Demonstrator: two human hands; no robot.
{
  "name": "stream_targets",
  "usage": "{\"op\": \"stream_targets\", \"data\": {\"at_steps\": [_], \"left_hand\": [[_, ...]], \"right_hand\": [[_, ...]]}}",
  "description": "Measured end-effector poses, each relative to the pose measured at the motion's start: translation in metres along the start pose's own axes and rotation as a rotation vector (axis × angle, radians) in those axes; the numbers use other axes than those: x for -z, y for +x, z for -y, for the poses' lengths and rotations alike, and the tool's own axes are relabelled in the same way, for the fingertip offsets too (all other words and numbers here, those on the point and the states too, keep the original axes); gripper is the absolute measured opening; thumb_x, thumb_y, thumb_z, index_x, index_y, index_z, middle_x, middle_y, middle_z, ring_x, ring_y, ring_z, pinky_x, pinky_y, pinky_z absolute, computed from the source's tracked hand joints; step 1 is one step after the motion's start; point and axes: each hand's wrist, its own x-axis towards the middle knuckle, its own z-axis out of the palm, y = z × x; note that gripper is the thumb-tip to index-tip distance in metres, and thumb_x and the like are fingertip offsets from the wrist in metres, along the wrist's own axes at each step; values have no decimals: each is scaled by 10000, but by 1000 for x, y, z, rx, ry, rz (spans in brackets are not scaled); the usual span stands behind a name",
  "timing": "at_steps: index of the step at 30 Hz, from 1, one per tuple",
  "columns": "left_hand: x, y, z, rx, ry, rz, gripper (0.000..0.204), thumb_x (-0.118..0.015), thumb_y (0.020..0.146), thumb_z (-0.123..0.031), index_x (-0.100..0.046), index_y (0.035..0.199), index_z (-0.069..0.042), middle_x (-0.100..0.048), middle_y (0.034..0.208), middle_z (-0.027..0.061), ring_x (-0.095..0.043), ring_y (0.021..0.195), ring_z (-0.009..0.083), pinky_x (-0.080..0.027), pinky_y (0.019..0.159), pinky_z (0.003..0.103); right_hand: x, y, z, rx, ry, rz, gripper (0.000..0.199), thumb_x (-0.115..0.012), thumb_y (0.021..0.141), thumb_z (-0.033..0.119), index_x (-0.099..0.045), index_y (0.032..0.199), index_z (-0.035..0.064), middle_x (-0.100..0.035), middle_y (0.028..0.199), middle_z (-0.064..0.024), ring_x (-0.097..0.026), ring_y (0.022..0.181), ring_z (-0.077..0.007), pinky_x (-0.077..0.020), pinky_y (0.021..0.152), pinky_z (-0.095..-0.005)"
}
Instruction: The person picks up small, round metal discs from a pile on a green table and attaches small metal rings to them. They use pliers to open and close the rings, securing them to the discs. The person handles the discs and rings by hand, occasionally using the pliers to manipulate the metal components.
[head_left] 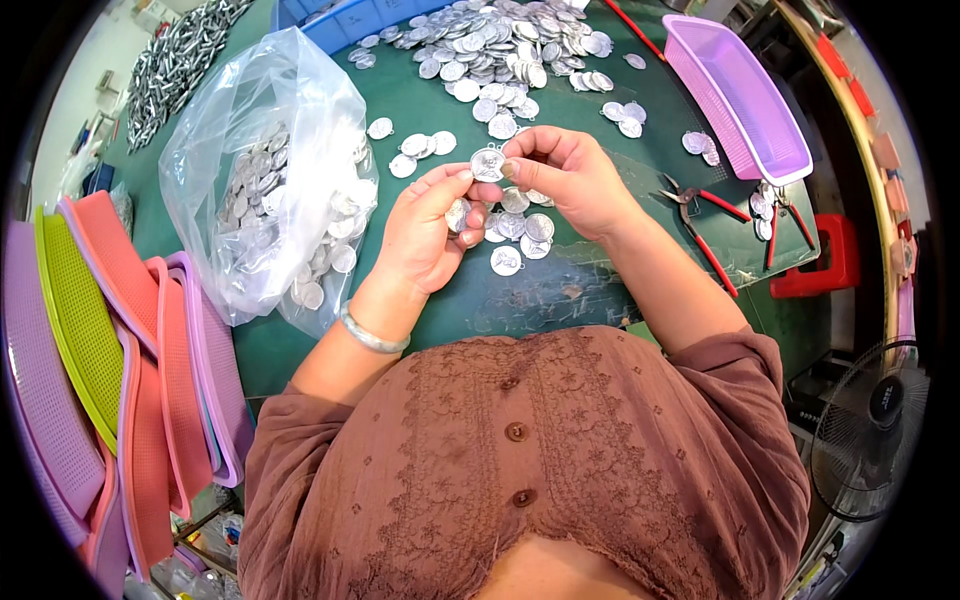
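Between the fingertips of both hands is a round silver medallion (pixel 488 165) with a small loop at its rim. My left hand (pixel 425 225) pinches its left side and also has a second medallion (pixel 457 215) tucked in the curled fingers. From the right, my right hand (pixel 570 180) grips the edge with thumb and forefinger. Just below lie several loose medallions (pixel 507 260) on the green tabletop (pixel 490 305). A clear plastic bag (pixel 225 110) partly filled with more medallions stands left of my left hand.
At the back is a big heap of medallions (pixel 490 45) beside a blue bin (pixel 350 22). Small metal parts (pixel 185 65) pile up far left. Red-handled pliers (pixel 700 215) and a purple basket (pixel 740 95) lie right. Stacked plastic baskets (pixel 75 320) crowd the left; a fan (pixel 880 410) stands lower right.
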Motion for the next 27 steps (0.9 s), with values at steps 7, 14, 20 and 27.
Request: {"op": "stream_targets", "data": {"at_steps": [7, 14, 20, 27], "left_hand": [[-2, 0, -1, 2, -13, 3, 246, -422, 868, -162, -509, 1023, 8, -586, 817, 92, -504, 581, 111, -398, 473, 206], [7, 3, 2, -9, -43, 55, 304, -400, 873, -183, -486, 1085, 17, -574, 901, 108, -582, 734, 172, -488, 581, 242], [-2, -2, -1, -55, 20, 12, 335, -388, 876, -204, -472, 1108, 23, -566, 907, 114, -578, 782, 186, -496, 602, 247], [1, -21, -20, -3, -42, 100, 320, -446, 852, -185, -488, 1077, 38, -514, 808, 71, -485, 684, 131, -396, 481, 201]], "right_hand": [[-1, -1, -4, 95, -67, 11, 93, -586, 757, 29, -577, 846, 4, -559, 771, 0, -505, 699, -58, -410, 620, -204], [0, -2, -4, 337, -417, 42, 101, -576, 718, -29, -605, 789, 37, -520, 793, -10, -514, 709, -89, -409, 620, -199], [5, -2, -7, 307, -325, 11, 118, -550, 748, -3, -605, 847, 32, -551, 844, -27, -523, 718, -86, -425, 639, -218], [34, 7, -10, 171, -588, -192, 145, -558, 744, 52, -594, 877, 8, -588, 760, -44, -543, 680, -108, -443, 607, -248]]}}
